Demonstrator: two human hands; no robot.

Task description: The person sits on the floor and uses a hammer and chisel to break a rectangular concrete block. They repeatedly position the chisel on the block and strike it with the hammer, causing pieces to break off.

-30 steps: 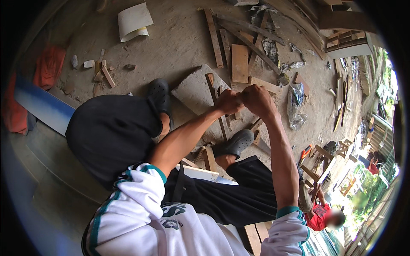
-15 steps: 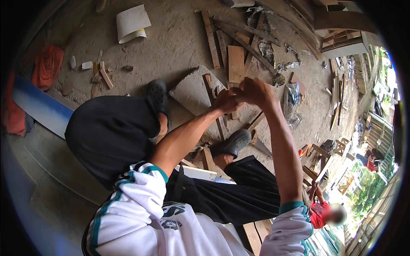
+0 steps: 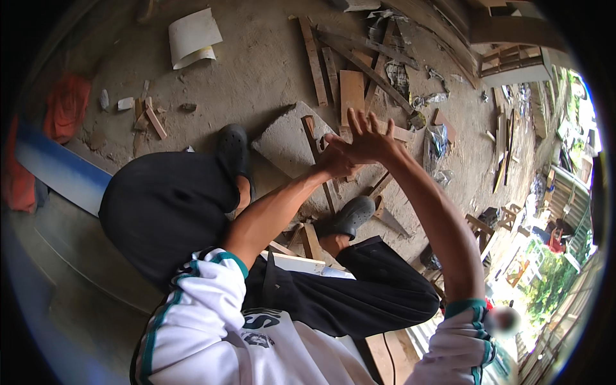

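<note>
Both bare forearms rise from the white sleeves with teal cuffs at the lower edge and meet above the grey concrete slab (image 3: 282,142), a flat wedge-shaped piece lying on the dusty ground. The right hand (image 3: 367,140) is open, its fingers (image 3: 363,122) spread and pointing up and away from the body, the wrist bent back so the forearm slopes down to the right. The left hand (image 3: 333,162) sits just below and behind it, pressed against the right wrist; it looks loosely curled, but whether it grips anything I cannot tell, since the right hand covers much of it. Neither hand holds a visible object.

A narrow brown wooden strip (image 3: 317,154) lies across the right edge of the slab, passing directly under the joined hands. A black clog (image 3: 234,151) rests at the slab's left edge, and a grey clog (image 3: 350,217) sits below the slab's lower corner. More wooden offcuts (image 3: 351,93) lie just beyond the slab's far side.
</note>
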